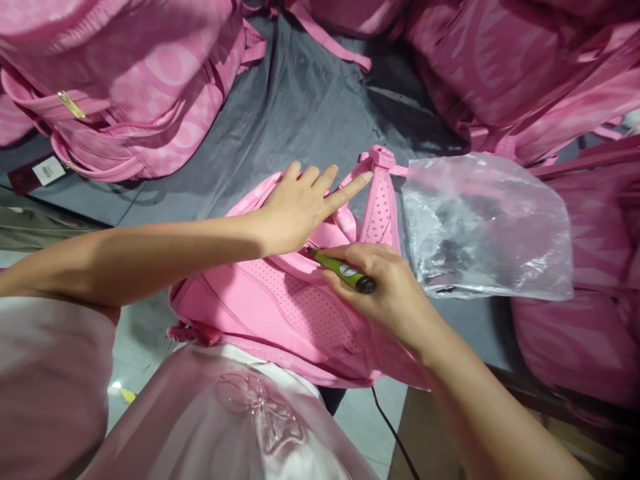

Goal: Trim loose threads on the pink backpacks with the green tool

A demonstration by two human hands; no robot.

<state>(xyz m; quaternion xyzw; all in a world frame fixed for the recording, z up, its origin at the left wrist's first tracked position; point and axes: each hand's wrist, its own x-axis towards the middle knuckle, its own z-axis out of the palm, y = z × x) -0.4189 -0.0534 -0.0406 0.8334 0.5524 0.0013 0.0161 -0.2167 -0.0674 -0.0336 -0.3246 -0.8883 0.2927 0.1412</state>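
A pink backpack [280, 300] lies with its dotted mesh back panel facing up, its lower edge against my body. My left hand [300, 207] rests flat on its upper part, fingers spread, the index finger stretched towards the dotted shoulder strap [380, 200]. Below and right of it, my right hand [385, 287] is closed around a green pen-shaped tool [337, 268] with a black rounded end. The tool's thin tip points left, close to a seam beside my left hand; whether it touches the fabric I cannot tell.
A clear plastic bag [490, 227] lies right of the backpack on the grey-covered table [300, 100]. Another pink backpack [140, 80] with a tag [49, 171] stands at the upper left. More pink backpacks [505, 67] crowd the right side. A dark cord [393, 427] hangs below.
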